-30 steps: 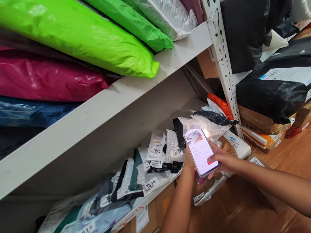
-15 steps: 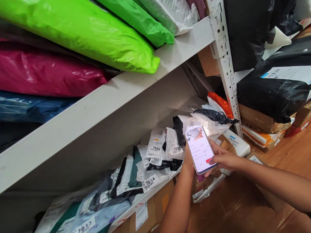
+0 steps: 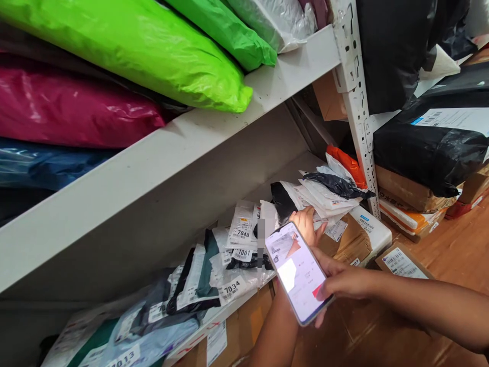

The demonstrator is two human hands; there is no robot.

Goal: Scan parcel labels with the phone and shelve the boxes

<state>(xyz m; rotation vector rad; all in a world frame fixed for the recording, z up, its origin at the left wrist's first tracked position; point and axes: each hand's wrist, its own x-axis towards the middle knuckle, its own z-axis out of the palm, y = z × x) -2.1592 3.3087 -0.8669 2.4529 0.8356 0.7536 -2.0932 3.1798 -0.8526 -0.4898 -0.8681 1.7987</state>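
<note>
My right hand (image 3: 340, 279) is wrapped around a smartphone (image 3: 296, 275), thumb on the lower part of its lit screen near a red button. The screen shows a picture at the top and lines of text. Behind the phone, my left hand (image 3: 305, 224) reaches to the white mailer bags (image 3: 324, 196) on the low shelf. Its fingers and thumb look apart, with the palm partly hidden by the phone. Left of the phone, number-labelled parcels stand in a row, among them a white bag marked 7040 (image 3: 243, 227) and a clear bag marked 7034 (image 3: 233, 289).
Above runs a white metal shelf edge (image 3: 214, 122) bearing a lime-green parcel (image 3: 183, 66) and a magenta one (image 3: 76, 102). A perforated upright (image 3: 355, 97) stands right of centre. Beyond it are black-wrapped parcels (image 3: 431, 148). Cardboard boxes (image 3: 349, 242) sit below, by the brown floor (image 3: 451, 255).
The phone has moved left and down with my right hand. My left hand has come out from behind it toward the white mailers. The bag labelled 1004 under the phone no longer shows.
</note>
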